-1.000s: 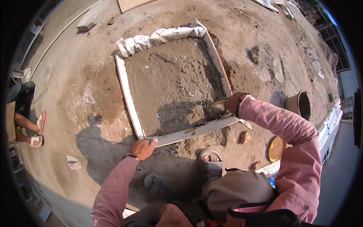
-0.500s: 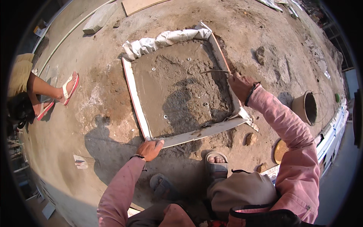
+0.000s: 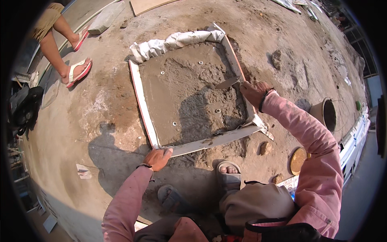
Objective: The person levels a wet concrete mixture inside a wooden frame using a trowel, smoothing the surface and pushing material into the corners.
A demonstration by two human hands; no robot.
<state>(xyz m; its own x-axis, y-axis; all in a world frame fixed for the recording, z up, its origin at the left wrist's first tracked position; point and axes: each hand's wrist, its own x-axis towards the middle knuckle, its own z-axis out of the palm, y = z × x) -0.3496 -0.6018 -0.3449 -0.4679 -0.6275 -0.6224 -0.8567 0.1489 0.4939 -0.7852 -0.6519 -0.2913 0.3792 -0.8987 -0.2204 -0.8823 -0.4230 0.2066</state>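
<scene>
The right hand (image 3: 256,94) is closed around a flat, grey metal trowel (image 3: 227,83), just above the right edge of a four-sided frame of thin white and red-brown boards (image 3: 143,107). The blade points in over the wet, grey-brown cement (image 3: 155,94), which sits inside the frame. The left hand (image 3: 158,159) is curled on the frame's near left corner, thumb along the near board; I cannot tell how hard it grips. The cement looks smooth by the left edge but lumpy toward the right. To work it well, the blade should probably lie almost flat, with light, even strokes, going gently around the four small, pale rings (image 3: 174,124). A steady left hand would help the corner not slip.
</scene>
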